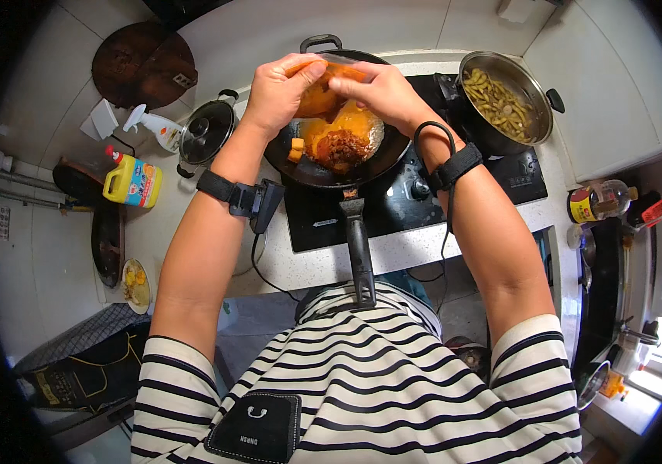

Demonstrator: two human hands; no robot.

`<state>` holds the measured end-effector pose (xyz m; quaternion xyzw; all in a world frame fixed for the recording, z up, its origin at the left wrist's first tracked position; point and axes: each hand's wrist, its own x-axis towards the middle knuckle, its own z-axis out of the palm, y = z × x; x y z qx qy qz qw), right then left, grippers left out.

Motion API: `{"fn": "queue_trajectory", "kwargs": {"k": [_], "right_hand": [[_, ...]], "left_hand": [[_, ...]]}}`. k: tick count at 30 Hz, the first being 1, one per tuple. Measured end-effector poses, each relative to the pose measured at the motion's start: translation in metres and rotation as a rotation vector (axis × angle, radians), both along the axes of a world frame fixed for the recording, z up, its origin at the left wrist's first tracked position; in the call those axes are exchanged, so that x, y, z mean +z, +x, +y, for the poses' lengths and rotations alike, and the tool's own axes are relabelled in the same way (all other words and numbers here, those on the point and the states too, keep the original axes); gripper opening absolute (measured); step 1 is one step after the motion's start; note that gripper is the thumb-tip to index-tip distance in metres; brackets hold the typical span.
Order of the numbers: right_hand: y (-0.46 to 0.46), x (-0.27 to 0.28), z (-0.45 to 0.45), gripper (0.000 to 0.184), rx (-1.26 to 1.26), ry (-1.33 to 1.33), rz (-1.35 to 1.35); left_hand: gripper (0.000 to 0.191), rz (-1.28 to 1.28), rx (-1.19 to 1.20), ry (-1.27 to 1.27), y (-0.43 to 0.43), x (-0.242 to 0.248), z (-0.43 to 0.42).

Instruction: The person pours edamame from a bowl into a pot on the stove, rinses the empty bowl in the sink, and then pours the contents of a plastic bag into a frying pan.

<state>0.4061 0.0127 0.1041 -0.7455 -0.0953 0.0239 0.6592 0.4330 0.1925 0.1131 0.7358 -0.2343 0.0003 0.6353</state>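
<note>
My left hand (280,87) and my right hand (378,91) both grip the top of a clear plastic pouch (320,103), smeared inside with orange-red sauce. The pouch hangs over a black wok (284,165), tilted so its lower end points into the pan. Inside the wok lies a dark red-brown mound of sauce paste (342,148), with orange oil around it and a bubbly patch at its right. Two orange-brown cubes (295,149) sit left of the paste. The wok's long black handle (360,249) points toward my body.
A steel pot of green pods (496,104) stands right of the wok on the black cooktop (325,226). At left are a lidded pot (207,136), a white spray bottle (157,129), a yellow detergent jug (134,181) and a plate (136,287). A labelled bottle (601,200) lies far right.
</note>
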Motion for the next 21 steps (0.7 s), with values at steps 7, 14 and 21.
{"fn": "queue_trajectory", "kwargs": {"k": [7, 14, 21], "right_hand": [[0.01, -0.022, 0.012, 0.022, 0.007, 0.102, -0.074], [0.006, -0.007, 0.016, 0.03, 0.056, 0.238, -0.016], [0.006, -0.01, 0.019, 0.029, 0.008, 0.214, 0.035]], "left_hand": [[0.019, -0.101, -0.005, -0.028, 0.001, 0.003, -0.005], [0.02, 0.009, -0.006, -0.055, 0.0, 0.006, 0.003], [0.022, 0.005, -0.025, -0.02, 0.0, 0.009, -0.003]]}}
